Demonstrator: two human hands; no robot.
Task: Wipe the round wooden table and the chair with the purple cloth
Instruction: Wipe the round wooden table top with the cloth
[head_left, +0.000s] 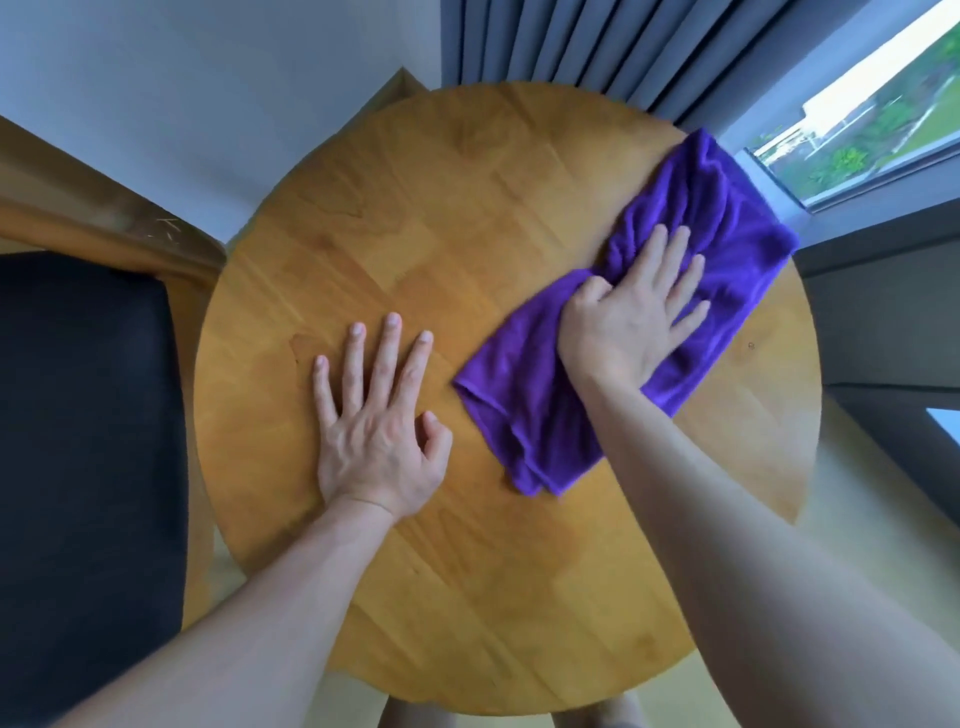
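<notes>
The round wooden table (447, 218) fills the middle of the view. A folded purple cloth (691, 208) lies across its right half, stretching from near the front centre to the far right rim. My right hand (631, 317) presses flat on the cloth's middle with straight, spread fingers. My left hand (376, 421) rests flat on the bare wood left of centre, fingers straight and spread, apart from the cloth. The chair (88, 415), with a dark seat cushion and a wooden frame, stands right against the table's left edge.
Grey curtains (561, 41) hang behind the table's far edge. A window (878, 119) with a sill is at the far right, close to the cloth's far end. A white wall (182, 88) runs behind the chair. Light flooring shows below the table.
</notes>
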